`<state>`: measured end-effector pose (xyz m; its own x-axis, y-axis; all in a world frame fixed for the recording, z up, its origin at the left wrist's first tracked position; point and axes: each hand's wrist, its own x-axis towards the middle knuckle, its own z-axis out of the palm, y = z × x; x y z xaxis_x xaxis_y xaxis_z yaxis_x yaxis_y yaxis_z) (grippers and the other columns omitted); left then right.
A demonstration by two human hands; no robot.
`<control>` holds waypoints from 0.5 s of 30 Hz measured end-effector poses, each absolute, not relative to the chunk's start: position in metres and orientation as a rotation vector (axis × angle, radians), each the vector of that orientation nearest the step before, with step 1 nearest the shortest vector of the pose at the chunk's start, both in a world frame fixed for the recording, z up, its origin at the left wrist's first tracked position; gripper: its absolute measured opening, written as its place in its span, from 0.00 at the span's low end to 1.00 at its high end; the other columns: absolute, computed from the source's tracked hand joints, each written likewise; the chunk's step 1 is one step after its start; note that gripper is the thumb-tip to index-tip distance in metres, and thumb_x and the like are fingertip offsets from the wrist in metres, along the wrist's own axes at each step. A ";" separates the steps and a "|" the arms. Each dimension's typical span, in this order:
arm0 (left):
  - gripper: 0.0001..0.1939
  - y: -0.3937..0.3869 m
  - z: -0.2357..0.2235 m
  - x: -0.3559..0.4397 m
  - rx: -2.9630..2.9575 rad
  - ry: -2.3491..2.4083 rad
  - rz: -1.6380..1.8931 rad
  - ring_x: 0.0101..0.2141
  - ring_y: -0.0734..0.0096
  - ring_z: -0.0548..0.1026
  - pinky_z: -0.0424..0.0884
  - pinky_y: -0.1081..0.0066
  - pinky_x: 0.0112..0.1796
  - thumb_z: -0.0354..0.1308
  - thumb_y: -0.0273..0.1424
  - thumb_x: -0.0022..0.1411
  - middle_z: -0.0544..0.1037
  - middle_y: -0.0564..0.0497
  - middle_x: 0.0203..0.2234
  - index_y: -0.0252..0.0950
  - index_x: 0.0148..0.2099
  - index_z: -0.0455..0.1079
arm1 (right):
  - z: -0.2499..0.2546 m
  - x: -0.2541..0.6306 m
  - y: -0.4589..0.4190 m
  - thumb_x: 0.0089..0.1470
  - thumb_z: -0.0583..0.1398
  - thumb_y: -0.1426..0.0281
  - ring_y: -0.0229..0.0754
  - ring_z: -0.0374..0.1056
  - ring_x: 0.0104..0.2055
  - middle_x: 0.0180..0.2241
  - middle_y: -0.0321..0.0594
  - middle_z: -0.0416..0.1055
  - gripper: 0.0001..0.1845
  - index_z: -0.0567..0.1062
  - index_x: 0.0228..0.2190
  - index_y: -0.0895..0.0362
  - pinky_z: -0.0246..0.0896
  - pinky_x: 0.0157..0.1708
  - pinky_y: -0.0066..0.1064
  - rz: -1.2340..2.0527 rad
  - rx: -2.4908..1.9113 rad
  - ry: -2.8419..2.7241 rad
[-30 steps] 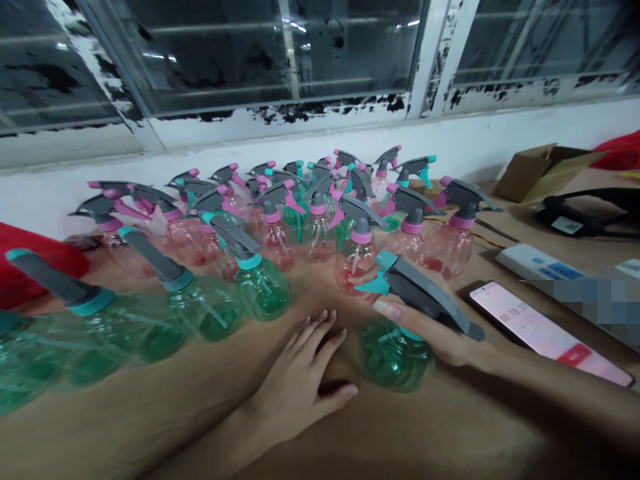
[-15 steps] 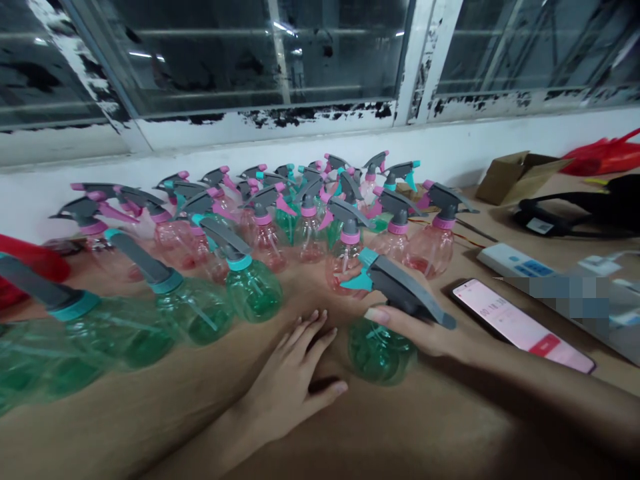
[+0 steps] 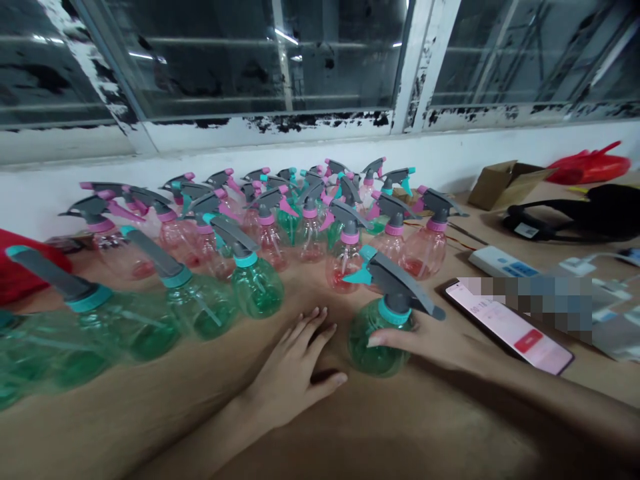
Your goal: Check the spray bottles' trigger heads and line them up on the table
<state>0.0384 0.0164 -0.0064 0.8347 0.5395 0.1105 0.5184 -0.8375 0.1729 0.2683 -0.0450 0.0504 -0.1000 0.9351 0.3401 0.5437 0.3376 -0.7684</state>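
Note:
A green spray bottle (image 3: 367,333) with a grey and turquoise trigger head stands upright on the brown tabletop (image 3: 400,427). My right hand (image 3: 425,343) is wrapped round its body from the right, thumb across the front; the other fingers are hidden behind it. My left hand (image 3: 300,367) lies flat on the table just left of this bottle, fingers spread and holding nothing. Beyond my left fingertips stands another green spray bottle (image 3: 257,287) with a turquoise collar. Right behind the held bottle is a pink spray bottle (image 3: 343,267).
Several pink and green spray bottles crowd toward the wall, and more green ones line the left. To the right lie a phone (image 3: 510,327), a white power strip (image 3: 503,267), black headphones (image 3: 565,217), an open cardboard box (image 3: 505,183) and a red bag (image 3: 585,167).
My right hand has slid down from the trigger head and neck to the bottle's body. My left hand stays flat in place. The view has shifted slightly.

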 end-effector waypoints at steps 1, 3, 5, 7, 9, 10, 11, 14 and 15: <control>0.34 0.016 -0.005 0.039 2.876 0.834 0.228 0.62 0.49 0.51 0.55 0.50 0.57 0.53 0.48 0.63 0.54 0.39 0.63 0.32 0.63 0.56 | 0.051 0.269 -0.048 0.47 0.63 0.55 0.46 0.73 0.31 0.27 0.36 0.76 0.15 0.76 0.31 0.53 0.71 0.32 0.37 0.570 -1.344 -1.790; 0.33 0.016 -0.004 0.040 2.876 0.831 0.226 0.62 0.50 0.51 0.54 0.51 0.57 0.54 0.48 0.63 0.54 0.38 0.63 0.31 0.62 0.57 | 0.049 0.272 -0.056 0.45 0.64 0.54 0.51 0.72 0.41 0.37 0.41 0.77 0.20 0.74 0.37 0.53 0.69 0.41 0.43 0.434 -1.404 -1.848; 0.33 0.015 -0.003 0.040 2.888 0.832 0.230 0.62 0.50 0.51 0.54 0.51 0.57 0.54 0.48 0.63 0.54 0.38 0.63 0.31 0.62 0.58 | 0.045 0.276 -0.064 0.44 0.65 0.53 0.56 0.69 0.48 0.44 0.47 0.74 0.28 0.70 0.44 0.54 0.65 0.47 0.50 0.224 -1.466 -1.874; 0.32 0.014 -0.004 0.040 2.905 0.838 0.245 0.62 0.51 0.52 0.54 0.52 0.57 0.53 0.48 0.64 0.56 0.38 0.62 0.31 0.61 0.59 | 0.037 0.279 -0.072 0.44 0.64 0.52 0.59 0.67 0.50 0.46 0.50 0.72 0.34 0.65 0.48 0.56 0.62 0.48 0.53 0.079 -1.524 -1.852; 0.31 0.011 -0.005 0.040 2.917 0.842 0.269 0.61 0.51 0.53 0.54 0.52 0.57 0.52 0.47 0.64 0.57 0.38 0.62 0.31 0.61 0.59 | 0.029 0.280 -0.078 0.45 0.62 0.50 0.59 0.67 0.50 0.47 0.52 0.70 0.37 0.62 0.50 0.58 0.64 0.45 0.51 0.018 -1.585 -1.814; 0.31 0.010 -0.006 0.040 2.922 0.844 0.277 0.61 0.51 0.53 0.54 0.52 0.57 0.52 0.47 0.65 0.57 0.38 0.62 0.31 0.61 0.59 | 0.026 0.279 -0.080 0.46 0.62 0.50 0.58 0.68 0.48 0.46 0.53 0.70 0.36 0.62 0.50 0.59 0.65 0.44 0.50 0.002 -1.607 -1.796; 0.30 0.008 -0.007 0.039 2.926 0.847 0.284 0.61 0.51 0.53 0.54 0.52 0.57 0.52 0.46 0.65 0.57 0.38 0.62 0.30 0.61 0.59 | 0.024 0.277 -0.080 0.46 0.61 0.49 0.58 0.69 0.47 0.45 0.53 0.71 0.34 0.63 0.48 0.59 0.66 0.42 0.49 -0.011 -1.622 -1.782; 0.28 0.001 -0.008 0.034 2.942 0.859 0.299 0.61 0.52 0.54 0.55 0.53 0.58 0.51 0.45 0.66 0.58 0.38 0.61 0.30 0.61 0.59 | 0.025 0.269 -0.077 0.47 0.60 0.48 0.57 0.71 0.43 0.42 0.52 0.73 0.31 0.65 0.44 0.58 0.67 0.40 0.48 -0.025 -1.624 -1.764; 0.28 -0.001 -0.008 0.031 2.947 0.865 0.302 0.61 0.53 0.55 0.55 0.54 0.58 0.51 0.44 0.66 0.58 0.39 0.61 0.31 0.61 0.60 | 0.027 0.265 -0.074 0.48 0.60 0.48 0.57 0.71 0.43 0.41 0.52 0.73 0.31 0.65 0.45 0.58 0.67 0.40 0.49 -0.025 -1.617 -1.768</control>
